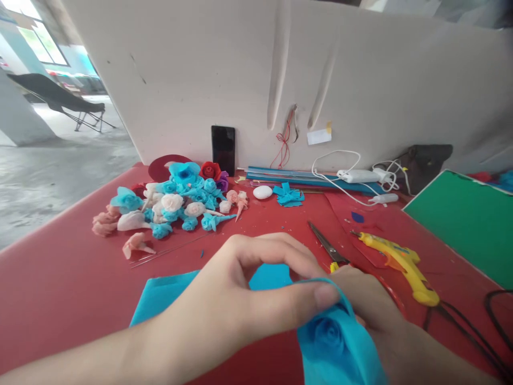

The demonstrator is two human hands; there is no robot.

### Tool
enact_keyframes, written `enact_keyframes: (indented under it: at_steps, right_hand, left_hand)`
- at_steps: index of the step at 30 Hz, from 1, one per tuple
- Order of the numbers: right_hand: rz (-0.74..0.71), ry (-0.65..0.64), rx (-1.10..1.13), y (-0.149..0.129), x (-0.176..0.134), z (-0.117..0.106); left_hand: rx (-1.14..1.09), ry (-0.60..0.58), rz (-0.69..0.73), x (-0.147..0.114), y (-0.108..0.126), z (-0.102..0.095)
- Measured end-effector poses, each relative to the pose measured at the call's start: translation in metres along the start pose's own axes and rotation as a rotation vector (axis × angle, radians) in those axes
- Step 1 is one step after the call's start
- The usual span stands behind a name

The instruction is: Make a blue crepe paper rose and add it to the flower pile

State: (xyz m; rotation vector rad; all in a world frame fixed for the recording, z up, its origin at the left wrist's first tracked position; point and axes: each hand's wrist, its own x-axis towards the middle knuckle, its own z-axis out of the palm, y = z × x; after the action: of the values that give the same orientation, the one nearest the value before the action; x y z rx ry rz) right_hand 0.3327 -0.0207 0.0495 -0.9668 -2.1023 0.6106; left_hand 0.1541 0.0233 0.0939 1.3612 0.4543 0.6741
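Note:
A blue paper flower (329,336) with a rolled spiral centre is held low at the front, its outer strip hanging downward. My left hand (256,289) pinches the strip's upper edge between thumb and fingers. Behind the flower, my right hand (371,299) is closed around it, its fingers mostly hidden. Under my left wrist lies a flat blue sheet (164,294) on the red tabletop. Scissors (326,243) lie just beyond my right hand, their handles partly covered by it.
Left of centre sits a pile of blue, white, pink and red flowers (172,200). A yellow glue gun (401,262) lies on the right near a green board (468,224). Further back are blue strips (288,195), a white oval object (263,192), a leaning phone (223,149) and white cables (356,175).

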Motion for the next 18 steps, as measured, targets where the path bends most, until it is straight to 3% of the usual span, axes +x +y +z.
enact_keyframes:
  at_steps: [3, 5, 12, 14, 18]
  right_hand:
    - [-0.019, 0.073, 0.123, -0.004, 0.001, -0.002]
    - [-0.015, 0.038, 0.149, -0.008, 0.0, -0.004]
    - [0.135, -0.016, 0.384, -0.014, -0.003, -0.008]
    - [0.219, -0.108, 0.377, -0.01, 0.0, -0.011]
    - [0.306, -0.455, 0.324, -0.005, 0.006, -0.019]
  left_hand:
    - [0.015, 0.005, -0.007, 0.001, -0.001, 0.0]
    - [0.041, -0.013, -0.011, 0.001, 0.0, -0.002]
    - [0.318, -0.31, 0.098, 0.004, 0.008, -0.015]
    - [0.352, -0.341, 0.113, 0.006, 0.008, -0.016]
    - [0.406, -0.352, 0.164, 0.008, 0.008, -0.017]
